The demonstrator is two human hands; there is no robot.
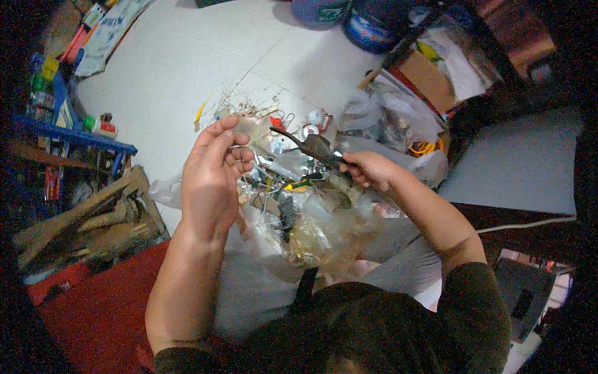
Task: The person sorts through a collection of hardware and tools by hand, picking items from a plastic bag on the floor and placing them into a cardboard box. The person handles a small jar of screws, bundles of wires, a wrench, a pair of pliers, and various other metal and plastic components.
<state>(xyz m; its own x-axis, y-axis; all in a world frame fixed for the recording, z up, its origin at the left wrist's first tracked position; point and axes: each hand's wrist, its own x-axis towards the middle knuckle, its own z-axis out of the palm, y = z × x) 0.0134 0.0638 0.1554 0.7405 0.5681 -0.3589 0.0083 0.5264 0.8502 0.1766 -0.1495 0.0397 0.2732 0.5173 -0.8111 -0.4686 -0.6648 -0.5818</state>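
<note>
My right hand grips one end of a black object with a curved arm pointing left; its exact kind is unclear. Raised on the other side, my left hand has half-curled fingers apart, and I see nothing held in it. Below both hands lies a pile of oddments. In it are a yellow-and-green handle, a small red piece, a white round part, wires and crumpled clear plastic bags. A thin yellow strip rests on the floor beyond my left hand.
A blue shelf with bottles stands at left, above brown cardboard and a red mat. White plastic bags and a carton are at right, near a grey panel. Dark blue containers stand on the pale floor.
</note>
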